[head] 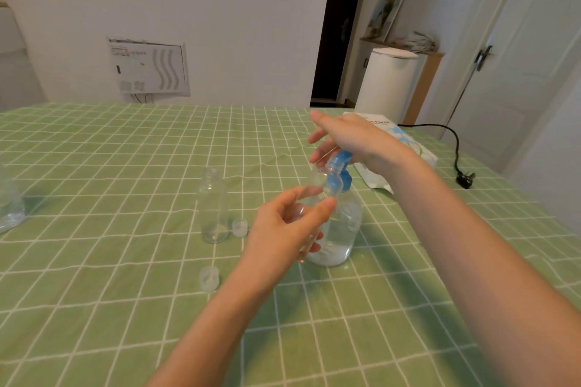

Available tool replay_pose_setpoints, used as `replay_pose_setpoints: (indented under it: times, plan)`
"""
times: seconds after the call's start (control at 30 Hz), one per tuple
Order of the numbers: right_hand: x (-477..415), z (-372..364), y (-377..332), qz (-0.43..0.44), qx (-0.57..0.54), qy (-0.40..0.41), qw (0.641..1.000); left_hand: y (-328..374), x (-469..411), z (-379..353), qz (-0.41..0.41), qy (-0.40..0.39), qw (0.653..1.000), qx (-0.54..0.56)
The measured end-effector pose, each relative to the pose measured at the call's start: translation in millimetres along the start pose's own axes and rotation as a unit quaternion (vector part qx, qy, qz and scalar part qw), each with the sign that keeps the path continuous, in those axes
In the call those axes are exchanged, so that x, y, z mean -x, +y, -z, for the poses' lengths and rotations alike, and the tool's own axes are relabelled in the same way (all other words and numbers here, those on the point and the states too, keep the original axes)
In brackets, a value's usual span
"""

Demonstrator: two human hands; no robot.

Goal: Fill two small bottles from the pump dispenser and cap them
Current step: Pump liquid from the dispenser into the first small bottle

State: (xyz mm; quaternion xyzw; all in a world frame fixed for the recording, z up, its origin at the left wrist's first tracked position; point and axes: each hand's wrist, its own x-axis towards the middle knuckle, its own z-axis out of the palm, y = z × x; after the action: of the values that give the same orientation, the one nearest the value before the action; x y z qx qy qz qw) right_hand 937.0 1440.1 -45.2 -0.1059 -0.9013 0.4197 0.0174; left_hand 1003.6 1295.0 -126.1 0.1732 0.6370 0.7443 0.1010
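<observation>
The white pack (407, 141) has the word "PAPER" on it in dark letters. There may be an "S" just before it. The stickers on the wall panel (147, 66) are too small to read.

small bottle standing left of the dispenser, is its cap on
No, the standing small bottle has a bare open neck, and a loose cap lies beside its base.

The small bottle (322, 181) is blurred, its lower half hidden behind the left grip (283, 229). The right grip (352, 138) covers the top of the pump dispenser (341, 229). The left edge cuts off a clear container (9, 204). The right wrist hides part of the paper pack (412, 148).
</observation>
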Motion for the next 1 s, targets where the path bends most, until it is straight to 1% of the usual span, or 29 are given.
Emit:
replay_pose_setpoints:
  times: [0.27, 0.37, 0.57, 0.7, 1.0]
  plan:
    - [-4, -3, -6, -0.038, 0.057, -0.016, 0.998, 8, -7, 9, -0.014, -0.008, 0.999, -0.052]
    - [-7, -7, -6, -0.038, 0.094, -0.022, 0.995, 7, -6, 10, -0.018, -0.011, 0.998, -0.052]
    - [-12, -12, -4, -0.046, 0.136, -0.04, 0.989, 2, -6, 11, -0.03, -0.012, 0.998, -0.047]
    - [-15, -13, -5, -0.034, 0.135, -0.035, 0.99, 0, -6, 9, -0.033, -0.008, 0.999, -0.036]
    - [-13, -18, 4, -0.013, 0.126, -0.048, 0.991, -6, -4, 8, -0.023, 0.0, 0.999, -0.05]
